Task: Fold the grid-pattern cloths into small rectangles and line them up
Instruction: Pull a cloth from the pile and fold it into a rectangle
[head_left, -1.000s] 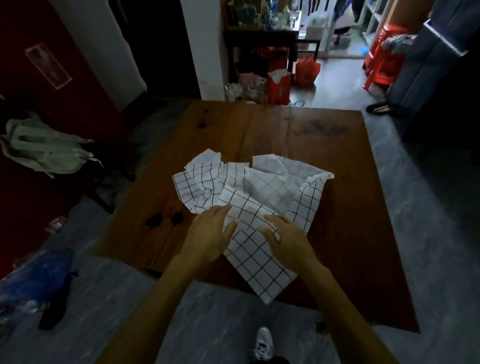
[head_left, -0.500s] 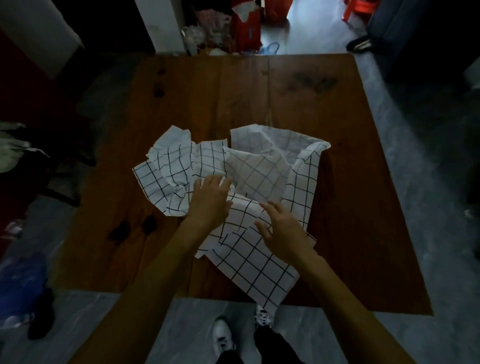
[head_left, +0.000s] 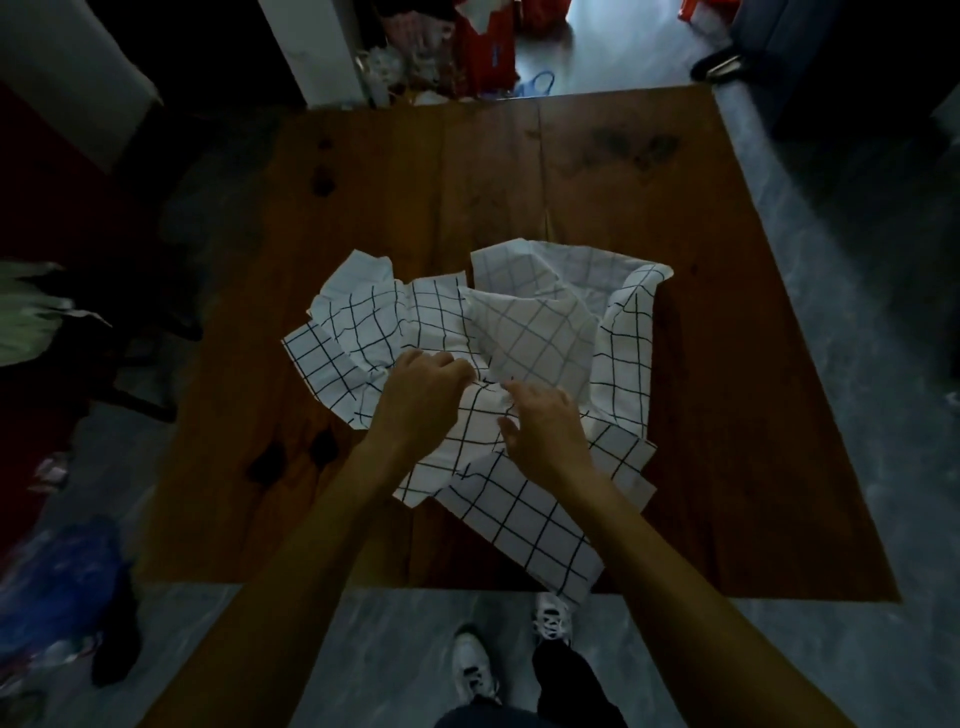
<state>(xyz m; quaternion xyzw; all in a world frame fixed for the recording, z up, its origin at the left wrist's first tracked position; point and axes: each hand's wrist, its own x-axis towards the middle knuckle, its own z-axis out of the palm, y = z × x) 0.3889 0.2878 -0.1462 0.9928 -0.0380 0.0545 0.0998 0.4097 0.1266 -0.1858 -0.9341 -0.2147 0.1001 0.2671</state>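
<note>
A dark brown wooden tabletop (head_left: 519, 182), made of broad planks with black knots and stains, stands on a grey marbled floor (head_left: 857, 364) and carries a crumpled heap of white grid-pattern cloths (head_left: 540, 338), one cloth's corner hanging over the near edge.
</note>
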